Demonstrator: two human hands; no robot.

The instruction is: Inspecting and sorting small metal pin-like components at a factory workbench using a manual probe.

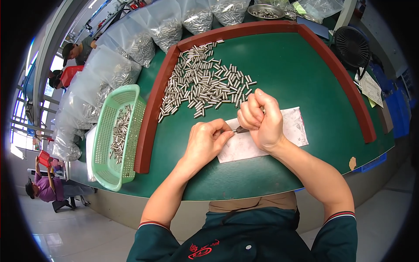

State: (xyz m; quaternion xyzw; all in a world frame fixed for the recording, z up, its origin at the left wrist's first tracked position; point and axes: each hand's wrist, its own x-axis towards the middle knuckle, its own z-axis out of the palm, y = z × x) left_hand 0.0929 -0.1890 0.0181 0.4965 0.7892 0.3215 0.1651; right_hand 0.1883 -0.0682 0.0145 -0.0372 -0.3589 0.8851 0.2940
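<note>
In front of me on the green table, my left hand [204, 143] is closed in a pinch on a small metal pin [235, 130], mostly covered by the fingertips. Close beside it, my right hand [264, 120] makes a fist around a slim tool whose dark tip [242, 129] points at the pin. Its handle is hidden in the fist. Beneath both hands lies a white, stained cloth [293, 126]. Just beyond them spreads a pile of short shiny metal pins [200, 83].
A red-brown raised border [150, 131] frames the work area. Left of it stands a light green perforated basket [136, 126] with pins inside. Bulging clear bags [163, 30], a metal bowl [265, 7] and a black fan [352, 47] line the edges. Other people are at far left.
</note>
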